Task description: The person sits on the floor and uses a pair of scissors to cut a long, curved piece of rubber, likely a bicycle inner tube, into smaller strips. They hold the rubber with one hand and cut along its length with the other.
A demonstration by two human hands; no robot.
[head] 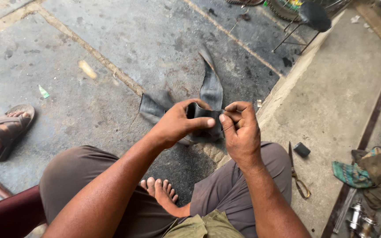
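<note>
Black rubber tube (pixel 210 94) is pinched between both hands above the concrete floor (pixel 111 53): left hand (pixel 177 123) clamps its folded edge, right hand (pixel 239 130) grips beside it. Scissors (pixel 297 174) lie near the right knee.

Your arms are bare to above the elbow, no sleeves, watch or rings in view. Left hand (pixel 173 125) and right hand (pixel 241 132): no gloves, nails short. Legs: grey-brown trousers (pixel 225 189), plain fabric, creased at knees. Waist: olive-green cloth (pixel 203 225), folded, approx. centre-bottom of view. One foot (pixel 160 189) visible, bare, no footwear.
</note>
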